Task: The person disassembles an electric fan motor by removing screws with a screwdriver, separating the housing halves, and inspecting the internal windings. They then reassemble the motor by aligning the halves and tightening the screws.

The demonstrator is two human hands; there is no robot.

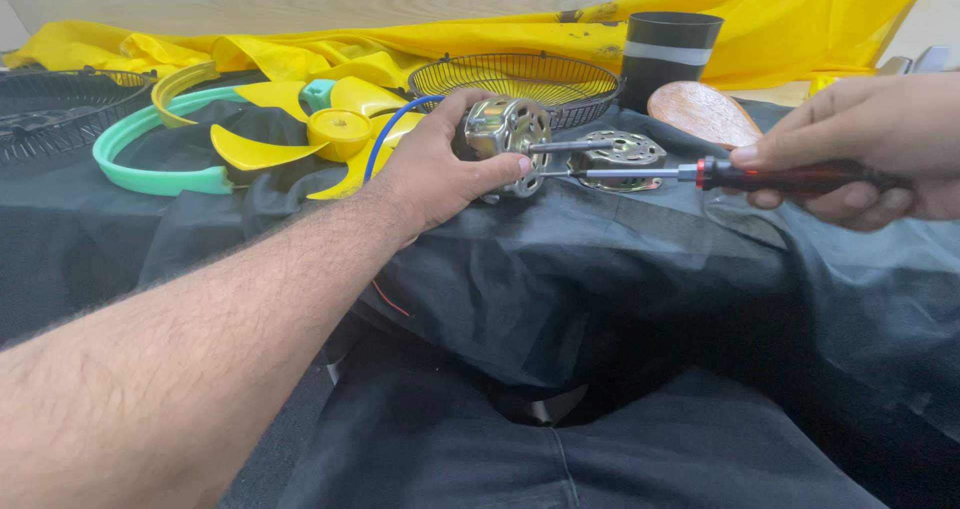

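Motor housing (507,146) of shiny metal is clasped firmly by the left hand (440,164), while a screwdriver (720,176) is gripped tight in the right hand (860,154), its tip at the housing.

left arm (200,359): bare to the elbow, hairy, no sleeve
right hand (860,149): bare (wrist cut off by the frame edge)
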